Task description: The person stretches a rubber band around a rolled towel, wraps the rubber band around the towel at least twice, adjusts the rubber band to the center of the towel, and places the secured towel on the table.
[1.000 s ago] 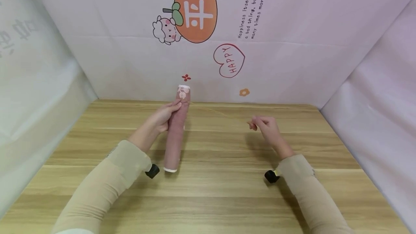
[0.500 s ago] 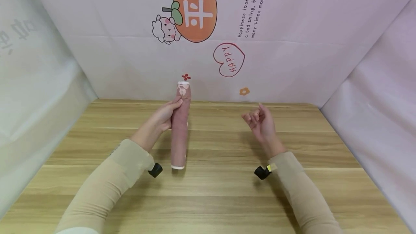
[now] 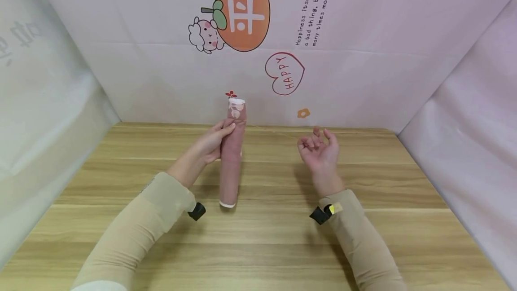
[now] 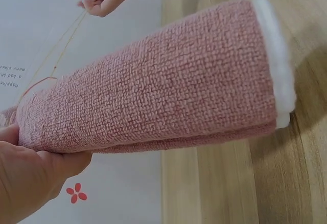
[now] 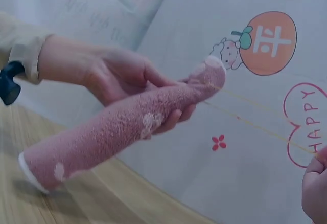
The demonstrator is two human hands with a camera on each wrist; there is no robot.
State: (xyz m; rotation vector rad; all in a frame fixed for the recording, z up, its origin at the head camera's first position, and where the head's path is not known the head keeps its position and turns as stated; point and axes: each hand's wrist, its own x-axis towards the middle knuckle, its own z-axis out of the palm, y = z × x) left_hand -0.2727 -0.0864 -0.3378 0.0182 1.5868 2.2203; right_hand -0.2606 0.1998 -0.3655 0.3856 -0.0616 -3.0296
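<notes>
A pink towel (image 3: 231, 160), rolled into a tube with white edges and pale leaf patterns, tilts over the table. Toward its upper end my left hand (image 3: 212, 144) grips it, thumb in front and fingers behind. A thin yellowish elastic band (image 5: 238, 117) loops round the roll close to the left fingers and pinches it in slightly. Two strands of the band stretch across to my right hand (image 3: 321, 152), palm turned up, whose curled fingers hold the band's far end. The left wrist view shows the strands meeting at the right fingers (image 4: 97, 1).
A wood-grain table (image 3: 266, 246) lies beneath both hands. Behind it hangs a white printed cloth (image 3: 161, 80), and further white cloth (image 3: 476, 116) closes off the sides. Each wrist carries a small black camera (image 3: 197, 211).
The towel roll and left hand have shifted a little right, the roll's lower end most. The right hand has turned palm up and moved slightly left.
</notes>
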